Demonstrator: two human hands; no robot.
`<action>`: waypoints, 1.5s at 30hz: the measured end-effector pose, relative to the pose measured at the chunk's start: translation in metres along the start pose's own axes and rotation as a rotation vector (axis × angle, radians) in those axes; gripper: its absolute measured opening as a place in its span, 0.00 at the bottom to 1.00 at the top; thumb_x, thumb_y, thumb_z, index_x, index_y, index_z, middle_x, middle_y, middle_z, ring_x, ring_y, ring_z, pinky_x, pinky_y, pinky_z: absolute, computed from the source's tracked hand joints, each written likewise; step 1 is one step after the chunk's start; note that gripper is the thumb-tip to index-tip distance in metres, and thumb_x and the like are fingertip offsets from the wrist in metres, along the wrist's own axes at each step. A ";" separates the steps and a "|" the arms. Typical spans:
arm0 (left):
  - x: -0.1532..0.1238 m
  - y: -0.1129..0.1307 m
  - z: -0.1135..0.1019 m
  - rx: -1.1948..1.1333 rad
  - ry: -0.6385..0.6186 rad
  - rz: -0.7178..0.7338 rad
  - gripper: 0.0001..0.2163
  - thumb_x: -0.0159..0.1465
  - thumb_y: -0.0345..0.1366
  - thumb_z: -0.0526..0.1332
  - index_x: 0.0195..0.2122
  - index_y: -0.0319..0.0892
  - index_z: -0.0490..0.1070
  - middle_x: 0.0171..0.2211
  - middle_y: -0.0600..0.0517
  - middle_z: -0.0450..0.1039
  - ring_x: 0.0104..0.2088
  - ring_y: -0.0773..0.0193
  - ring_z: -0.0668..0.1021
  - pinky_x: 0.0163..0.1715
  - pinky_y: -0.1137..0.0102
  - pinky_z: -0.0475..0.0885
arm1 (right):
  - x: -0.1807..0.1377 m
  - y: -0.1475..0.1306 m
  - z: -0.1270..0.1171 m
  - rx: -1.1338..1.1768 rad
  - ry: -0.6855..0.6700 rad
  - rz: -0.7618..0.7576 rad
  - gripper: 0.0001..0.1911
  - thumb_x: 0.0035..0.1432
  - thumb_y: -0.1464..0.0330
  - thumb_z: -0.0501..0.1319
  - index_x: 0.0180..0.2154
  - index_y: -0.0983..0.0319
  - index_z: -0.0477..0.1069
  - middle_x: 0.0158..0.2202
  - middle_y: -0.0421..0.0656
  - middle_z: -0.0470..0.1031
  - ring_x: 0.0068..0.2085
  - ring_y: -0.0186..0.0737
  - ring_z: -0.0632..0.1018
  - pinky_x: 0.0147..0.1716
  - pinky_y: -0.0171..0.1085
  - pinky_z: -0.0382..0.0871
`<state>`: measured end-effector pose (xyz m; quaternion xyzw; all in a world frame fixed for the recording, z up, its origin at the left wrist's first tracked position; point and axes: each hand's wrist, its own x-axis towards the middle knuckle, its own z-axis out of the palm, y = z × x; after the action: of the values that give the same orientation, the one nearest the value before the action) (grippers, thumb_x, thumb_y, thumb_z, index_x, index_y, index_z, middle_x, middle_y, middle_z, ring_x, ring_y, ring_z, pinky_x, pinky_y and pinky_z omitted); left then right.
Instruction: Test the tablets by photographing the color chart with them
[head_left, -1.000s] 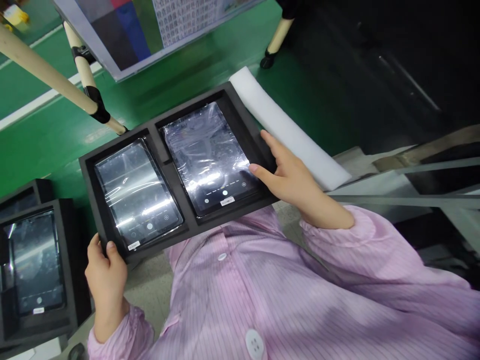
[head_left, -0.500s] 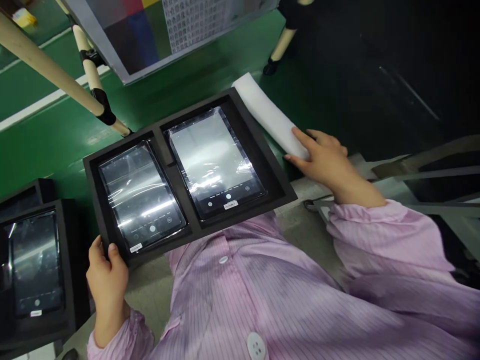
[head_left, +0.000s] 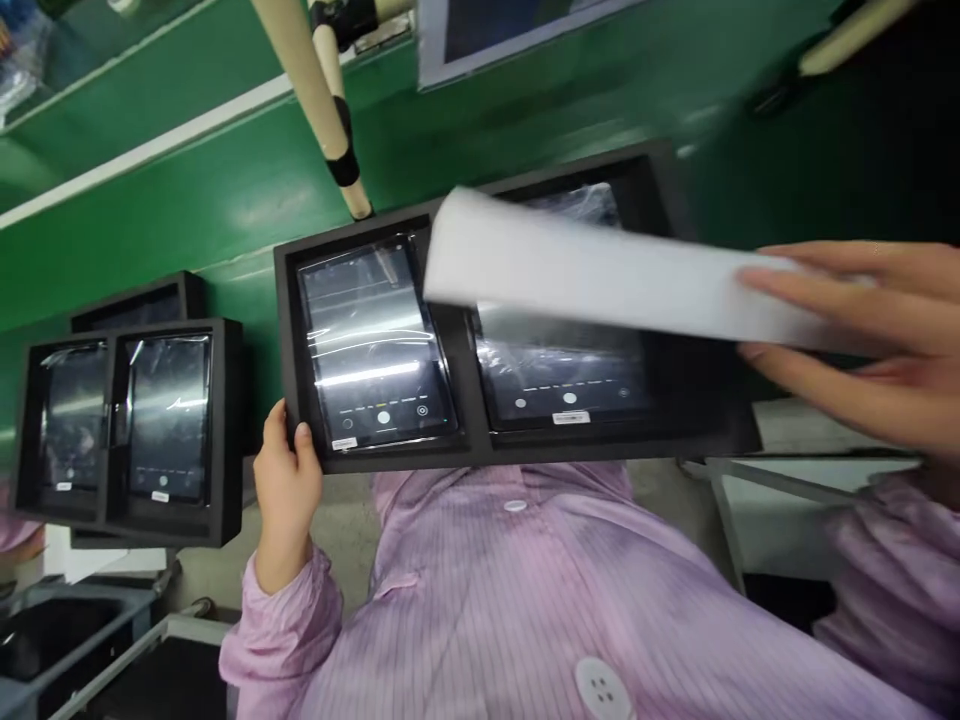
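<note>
- Head view is showing the left hand clamping the near left corner of a black foam two-pocket tray, thumb on the rim, fingers hidden beneath.
- The right hand is gripping one end of a long white foam sheet, with outstretched fingers above and below it. It is blurred, so the exact grip is unclear.
- The sheet is hanging slantwise over the tray, covering the top of the right pocket; I cannot tell whether it is touching.
- By my judgement, the covering step is under way: setting the sheet down flat would call for squaring it to the rim while the left hand is steadying the tray.
- Counting: one white sheet; two film-wrapped dark tablets in the held tray, one left, one right.
- A second black tray is standing to the left, holding two more tablets, with a further tray peeking out behind.
- That is making three trays and four tablets in sight.
</note>
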<state>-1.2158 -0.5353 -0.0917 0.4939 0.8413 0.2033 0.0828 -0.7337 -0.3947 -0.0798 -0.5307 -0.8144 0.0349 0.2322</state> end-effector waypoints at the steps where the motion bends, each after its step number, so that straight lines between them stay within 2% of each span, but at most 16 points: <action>1: -0.002 0.003 -0.001 0.006 0.011 0.048 0.24 0.70 0.41 0.53 0.65 0.38 0.64 0.55 0.36 0.76 0.54 0.47 0.79 0.53 0.55 0.74 | 0.011 -0.010 0.003 0.016 -0.022 -0.130 0.22 0.64 0.53 0.58 0.58 0.47 0.70 0.59 0.44 0.74 0.54 0.51 0.78 0.53 0.52 0.70; 3: -0.006 0.013 -0.003 0.026 0.066 0.234 0.24 0.71 0.37 0.54 0.67 0.39 0.62 0.61 0.35 0.69 0.61 0.46 0.72 0.60 0.52 0.68 | 0.029 -0.023 0.010 -0.019 -0.058 -0.311 0.18 0.68 0.57 0.53 0.56 0.48 0.71 0.57 0.46 0.75 0.52 0.52 0.79 0.53 0.56 0.66; 4: -0.009 0.018 -0.005 0.045 0.090 0.359 0.23 0.70 0.35 0.55 0.67 0.41 0.63 0.63 0.36 0.65 0.64 0.46 0.68 0.63 0.50 0.64 | 0.036 -0.025 0.014 -0.053 -0.073 -0.333 0.18 0.69 0.58 0.51 0.56 0.49 0.72 0.56 0.46 0.76 0.51 0.52 0.79 0.53 0.57 0.65; 6: -0.014 0.028 -0.008 0.086 0.087 0.601 0.21 0.68 0.32 0.60 0.62 0.46 0.70 0.63 0.39 0.63 0.65 0.45 0.63 0.66 0.46 0.56 | 0.043 -0.024 0.018 -0.085 -0.108 -0.323 0.19 0.68 0.58 0.50 0.55 0.49 0.72 0.55 0.46 0.76 0.51 0.52 0.79 0.53 0.57 0.64; 8: -0.018 0.035 -0.011 0.105 0.046 0.736 0.17 0.67 0.32 0.63 0.56 0.50 0.76 0.56 0.42 0.65 0.59 0.48 0.65 0.65 0.47 0.56 | 0.046 -0.021 0.018 -0.087 -0.129 -0.274 0.19 0.68 0.57 0.51 0.55 0.48 0.72 0.55 0.45 0.76 0.52 0.51 0.79 0.54 0.56 0.63; 13: -0.017 0.036 -0.008 0.066 0.046 0.798 0.13 0.68 0.37 0.61 0.52 0.49 0.80 0.45 0.44 0.62 0.47 0.53 0.65 0.58 0.51 0.61 | 0.047 -0.029 0.015 -0.044 -0.185 -0.110 0.17 0.65 0.56 0.54 0.50 0.49 0.76 0.54 0.45 0.77 0.54 0.50 0.78 0.57 0.53 0.63; 18: -0.011 0.034 -0.001 0.092 0.073 0.833 0.14 0.71 0.43 0.58 0.53 0.51 0.79 0.41 0.46 0.61 0.45 0.54 0.63 0.54 0.54 0.63 | 0.050 -0.044 0.019 0.002 -0.153 0.050 0.15 0.62 0.57 0.57 0.45 0.50 0.79 0.52 0.44 0.78 0.53 0.49 0.79 0.59 0.52 0.64; 21: -0.009 0.029 -0.002 -0.018 0.057 0.810 0.15 0.71 0.41 0.56 0.54 0.46 0.77 0.39 0.47 0.59 0.43 0.55 0.65 0.51 0.54 0.64 | 0.048 -0.048 0.021 0.000 -0.140 0.080 0.15 0.62 0.56 0.58 0.44 0.52 0.79 0.51 0.45 0.78 0.52 0.50 0.79 0.59 0.52 0.65; 24: -0.009 0.021 -0.006 -0.179 0.132 0.780 0.16 0.71 0.37 0.54 0.56 0.43 0.73 0.35 0.50 0.55 0.38 0.58 0.66 0.46 0.56 0.68 | 0.048 -0.050 0.020 -0.002 -0.118 0.090 0.15 0.63 0.57 0.58 0.44 0.53 0.79 0.52 0.45 0.78 0.52 0.51 0.79 0.57 0.53 0.66; 28: -0.013 0.021 -0.009 -0.193 0.175 0.773 0.13 0.70 0.34 0.55 0.52 0.44 0.73 0.34 0.51 0.57 0.37 0.58 0.66 0.44 0.58 0.70 | 0.053 -0.045 0.020 0.024 -0.123 0.061 0.14 0.61 0.58 0.59 0.41 0.53 0.80 0.49 0.46 0.79 0.49 0.49 0.80 0.53 0.50 0.69; 32: -0.012 0.048 -0.005 -0.222 0.115 0.818 0.10 0.68 0.31 0.57 0.47 0.41 0.74 0.35 0.49 0.61 0.39 0.58 0.68 0.44 0.58 0.70 | 0.055 -0.039 0.020 -0.032 -0.112 -0.027 0.16 0.62 0.58 0.56 0.40 0.52 0.81 0.48 0.44 0.81 0.48 0.48 0.81 0.50 0.50 0.67; 37: -0.009 0.112 0.009 -0.233 -0.103 1.071 0.11 0.66 0.27 0.60 0.48 0.38 0.76 0.39 0.46 0.67 0.42 0.56 0.70 0.44 0.59 0.70 | 0.031 -0.032 0.002 -0.146 -0.104 -0.161 0.18 0.64 0.67 0.55 0.49 0.53 0.81 0.52 0.46 0.79 0.49 0.50 0.79 0.48 0.50 0.63; 41: -0.014 0.159 0.023 -0.078 -0.162 1.138 0.15 0.68 0.32 0.61 0.54 0.43 0.76 0.44 0.42 0.67 0.46 0.52 0.68 0.46 0.56 0.70 | -0.011 -0.013 -0.028 -0.257 -0.048 -0.121 0.18 0.65 0.69 0.55 0.51 0.56 0.79 0.52 0.48 0.78 0.47 0.50 0.78 0.45 0.49 0.64; 45: -0.024 0.181 0.034 0.024 -0.198 1.134 0.15 0.69 0.35 0.60 0.55 0.46 0.77 0.46 0.41 0.64 0.47 0.50 0.66 0.47 0.53 0.69 | -0.051 0.005 -0.056 -0.396 0.045 -0.038 0.16 0.65 0.68 0.56 0.52 0.59 0.75 0.48 0.50 0.78 0.42 0.51 0.79 0.39 0.46 0.63</action>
<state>-1.0484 -0.4695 -0.0473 0.8854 0.4353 0.1592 0.0339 -0.6897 -0.4478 -0.0490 -0.5514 -0.8097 -0.1420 0.1420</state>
